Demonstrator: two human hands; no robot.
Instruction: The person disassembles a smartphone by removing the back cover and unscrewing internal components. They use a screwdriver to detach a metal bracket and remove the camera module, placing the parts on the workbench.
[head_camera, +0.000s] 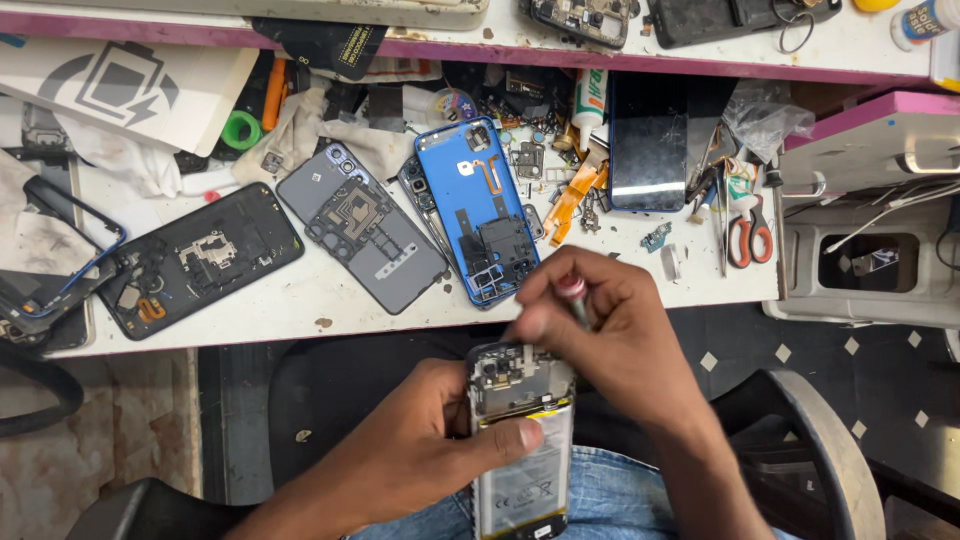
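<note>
An opened phone (520, 440) with its back cover off, showing the battery and the circuit board, rests over my lap. My left hand (420, 440) grips it from the left, thumb pressed across the battery. My right hand (600, 320) holds a small screwdriver with a red cap (575, 296), its tip pointed down at the top of the phone's board near the camera area.
On the white workbench (300, 300) lie a blue phone frame (476, 205), a grey phone back (360, 228), a black phone back (200, 258), a dark screen panel (648, 142), red-handled scissors (750, 235), tweezers and several loose parts. A shelf edge runs along the top.
</note>
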